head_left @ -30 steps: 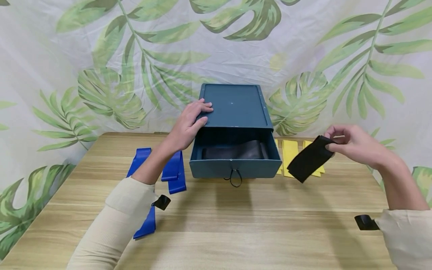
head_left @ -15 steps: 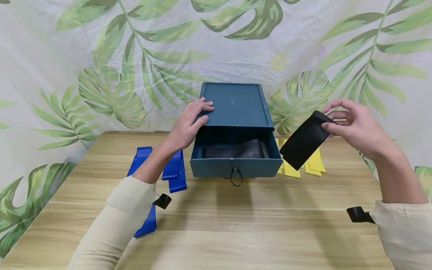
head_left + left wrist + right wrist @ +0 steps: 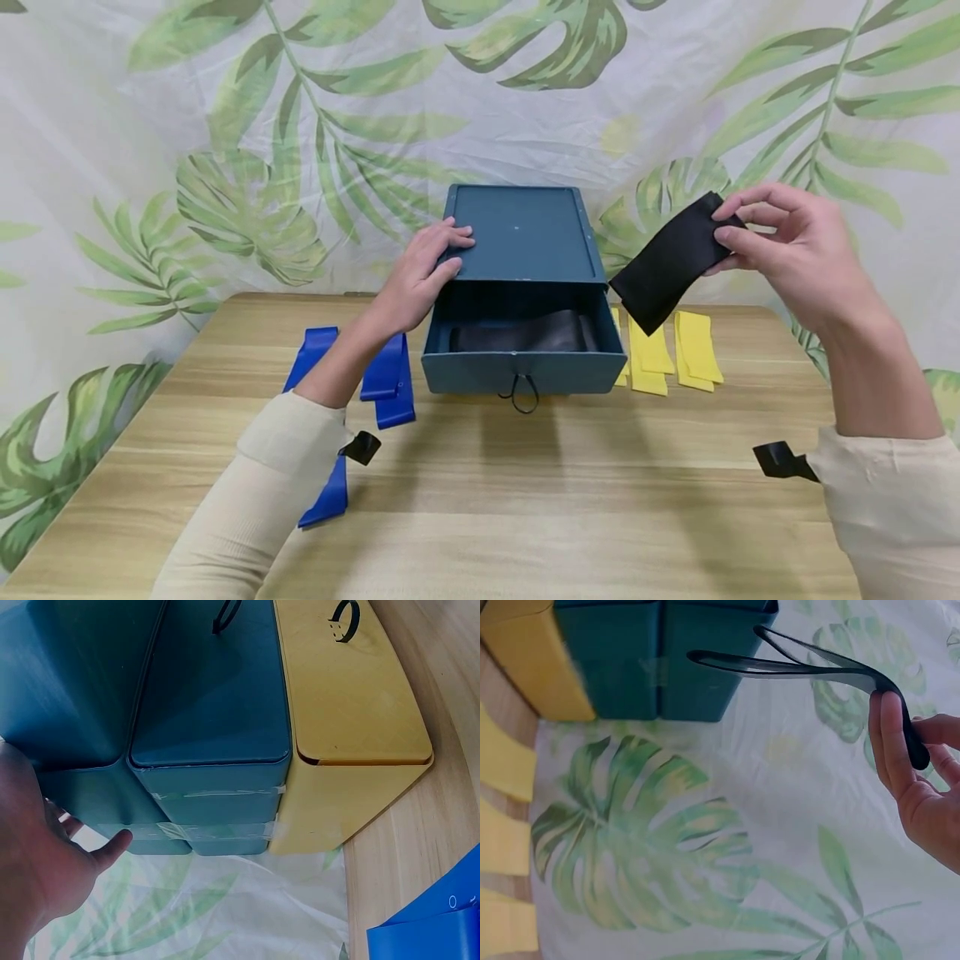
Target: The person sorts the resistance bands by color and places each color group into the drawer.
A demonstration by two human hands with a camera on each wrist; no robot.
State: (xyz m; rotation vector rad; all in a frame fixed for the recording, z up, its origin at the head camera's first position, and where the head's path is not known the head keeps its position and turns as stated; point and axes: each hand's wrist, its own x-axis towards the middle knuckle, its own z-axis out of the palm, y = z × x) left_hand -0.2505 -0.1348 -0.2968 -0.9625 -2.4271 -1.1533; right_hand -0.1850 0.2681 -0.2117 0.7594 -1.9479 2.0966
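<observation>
My right hand [image 3: 795,250] pinches one end of a folded black elastic band [image 3: 671,262] between thumb and fingers, up at the right of the drawer unit [image 3: 525,237]. In the right wrist view the band [image 3: 832,673] shows edge-on, its free end parted into loops. The top drawer [image 3: 525,375] is pulled out, and another black band [image 3: 517,335] lies inside it. My left hand [image 3: 416,283] rests on the unit's top left edge with fingers extended. In the left wrist view this hand [image 3: 45,847] lies against the unit's side.
Several blue bands [image 3: 382,367] lie left of the unit, partly behind my left arm. Folded yellow bands [image 3: 697,350] lie to its right. Lower down the stack are a closed dark drawer [image 3: 217,690] and a yellow one [image 3: 352,682]. A patterned cloth [image 3: 337,83] hangs behind the wooden table [image 3: 525,517].
My right hand has risen and moved slightly left with the black band, whose free end now hangs near the drawer's right side. My left hand and the drawer have stayed put.
</observation>
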